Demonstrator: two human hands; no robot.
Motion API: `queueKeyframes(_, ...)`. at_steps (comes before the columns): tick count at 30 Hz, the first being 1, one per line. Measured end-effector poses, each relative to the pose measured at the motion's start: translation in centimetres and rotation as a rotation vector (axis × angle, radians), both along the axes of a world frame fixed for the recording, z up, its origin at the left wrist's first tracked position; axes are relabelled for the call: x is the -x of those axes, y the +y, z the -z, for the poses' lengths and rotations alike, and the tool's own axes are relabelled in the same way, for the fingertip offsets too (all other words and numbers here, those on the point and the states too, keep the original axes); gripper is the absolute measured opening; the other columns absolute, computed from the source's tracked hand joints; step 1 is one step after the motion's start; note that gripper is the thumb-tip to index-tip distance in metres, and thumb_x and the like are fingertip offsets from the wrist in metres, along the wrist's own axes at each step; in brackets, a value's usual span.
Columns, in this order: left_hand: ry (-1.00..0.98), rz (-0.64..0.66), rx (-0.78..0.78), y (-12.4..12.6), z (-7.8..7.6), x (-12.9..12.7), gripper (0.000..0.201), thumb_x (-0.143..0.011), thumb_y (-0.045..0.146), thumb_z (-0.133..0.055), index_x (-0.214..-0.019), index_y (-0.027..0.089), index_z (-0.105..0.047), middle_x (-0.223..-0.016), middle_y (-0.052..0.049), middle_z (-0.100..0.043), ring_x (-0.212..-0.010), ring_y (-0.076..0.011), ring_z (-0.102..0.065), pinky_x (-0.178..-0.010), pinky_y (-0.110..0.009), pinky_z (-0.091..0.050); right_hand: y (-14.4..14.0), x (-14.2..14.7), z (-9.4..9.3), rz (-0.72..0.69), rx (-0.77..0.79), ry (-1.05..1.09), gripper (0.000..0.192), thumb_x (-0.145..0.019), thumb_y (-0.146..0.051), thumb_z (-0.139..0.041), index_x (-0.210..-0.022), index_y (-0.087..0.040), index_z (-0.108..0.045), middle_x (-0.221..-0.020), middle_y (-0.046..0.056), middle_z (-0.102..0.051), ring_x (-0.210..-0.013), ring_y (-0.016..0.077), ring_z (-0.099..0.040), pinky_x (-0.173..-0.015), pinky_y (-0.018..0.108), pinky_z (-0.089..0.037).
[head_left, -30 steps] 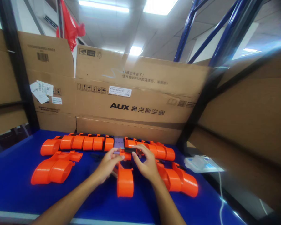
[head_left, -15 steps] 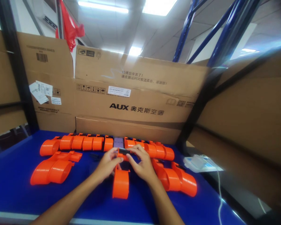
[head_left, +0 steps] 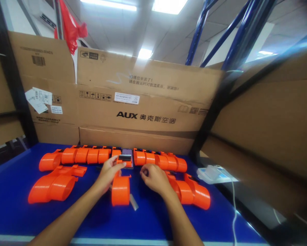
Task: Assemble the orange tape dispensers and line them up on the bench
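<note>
Behind left hand (head_left: 107, 173), orange part's (head_left: 120, 189) upper end, partly hidden.

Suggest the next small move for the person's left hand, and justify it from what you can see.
Probably pressing the small black piece down: the left hand pinches the orange part right under it, while the right hand rests loosely beside.

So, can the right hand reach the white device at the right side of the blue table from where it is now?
Probably yes. The right hand rests on the blue table, and only the low orange parts lie between it and the white device; the hand could pass over them.
</note>
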State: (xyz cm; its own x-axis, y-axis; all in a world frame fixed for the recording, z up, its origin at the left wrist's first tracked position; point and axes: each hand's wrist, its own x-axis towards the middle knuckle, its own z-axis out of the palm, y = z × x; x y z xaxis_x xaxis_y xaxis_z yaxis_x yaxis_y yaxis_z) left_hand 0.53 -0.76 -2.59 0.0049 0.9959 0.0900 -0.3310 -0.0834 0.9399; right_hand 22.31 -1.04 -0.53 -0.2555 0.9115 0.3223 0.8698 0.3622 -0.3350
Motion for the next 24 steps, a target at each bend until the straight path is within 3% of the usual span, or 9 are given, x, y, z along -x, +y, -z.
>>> queueKeyframes(3,0.012,0.035,0.006,0.1,0.2,0.1,0.054,-0.065,0.033,-0.083,-0.111,0.014,-0.062,-0.061,0.005,-0.059,-0.042,-0.0077,-0.048,-0.041,-0.020,-0.035,-0.4,-0.2,0.3,0.022,0.093,-0.177,0.021,-0.079,-0.032,-0.066,-0.098,-0.023,-0.072,-0.095,0.008,-0.071,-0.089,0.0245,-0.064,-0.071,0.030,-0.043)
queueKeyframes(6,0.022,0.050,-0.006,-0.1,0.3,0.0,0.057,-0.065,0.033,-0.083,-0.115,0.015,-0.060,-0.066,0.004,-0.062,-0.043,-0.0080,-0.050,-0.042,-0.021,-0.037,-0.6,-0.1,0.7,-0.040,0.124,-0.206,0.026,-0.081,-0.032,-0.065,-0.105,-0.024,-0.070,-0.097,0.008,-0.070,-0.091,0.0236,-0.063,-0.074,0.030,-0.042)
queueKeyframes(16,0.052,0.094,-0.058,-0.5,0.3,-0.5,0.051,-0.067,0.034,-0.082,-0.109,0.016,-0.060,-0.071,0.003,-0.064,-0.043,-0.0071,-0.050,-0.041,-0.020,-0.037,0.0,1.0,2.2,-0.133,0.050,-0.221,0.013,-0.080,-0.017,-0.058,-0.091,-0.019,-0.065,-0.094,0.009,-0.068,-0.090,0.0223,-0.059,-0.078,0.029,-0.041)
queueKeyframes(20,0.053,0.098,-0.077,-0.4,0.5,-0.5,0.049,-0.068,0.033,-0.081,-0.109,0.016,-0.060,-0.071,0.003,-0.064,-0.042,-0.0070,-0.049,-0.041,-0.020,-0.038,0.3,1.2,2.2,-0.131,0.030,-0.115,0.016,-0.079,-0.013,-0.056,-0.093,-0.018,-0.065,-0.091,0.008,-0.067,-0.087,0.0208,-0.060,-0.077,0.028,-0.041)
queueKeyframes(24,0.042,0.088,-0.063,-0.4,0.5,-0.5,0.053,-0.068,0.033,-0.081,-0.113,0.016,-0.059,-0.072,0.002,-0.064,-0.044,-0.0073,-0.050,-0.042,-0.020,-0.039,0.6,1.4,1.9,-0.128,-0.029,0.137,0.016,-0.078,-0.013,-0.055,-0.091,-0.018,-0.063,-0.083,0.004,-0.065,-0.076,0.0180,-0.060,-0.070,0.026,-0.042)
